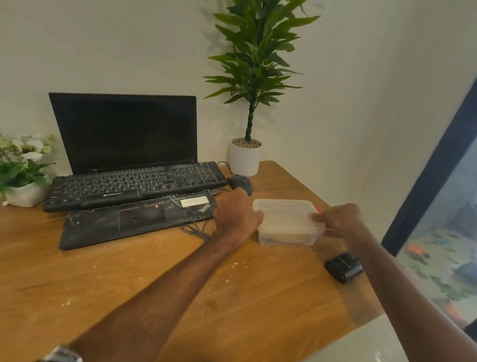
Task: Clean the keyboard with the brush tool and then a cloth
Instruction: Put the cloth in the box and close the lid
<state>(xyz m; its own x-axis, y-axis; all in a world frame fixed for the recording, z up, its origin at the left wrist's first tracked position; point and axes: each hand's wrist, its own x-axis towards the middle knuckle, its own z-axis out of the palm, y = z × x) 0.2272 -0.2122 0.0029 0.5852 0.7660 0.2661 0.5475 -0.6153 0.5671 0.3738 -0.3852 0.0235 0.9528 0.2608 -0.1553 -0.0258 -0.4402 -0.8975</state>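
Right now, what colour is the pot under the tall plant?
White, a plain pot topped with pebbles; the head view shows it clearly.

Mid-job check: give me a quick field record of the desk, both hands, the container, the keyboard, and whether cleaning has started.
left hand: grips the left end of the plastic container
right hand: grips its right end
container: lid on, resting on the wooden table, contents unclear
keyboard: black, lying on the open laptop, untouched
mouse: behind the container
brush, cloth: not visible
cleaning: not yet begun
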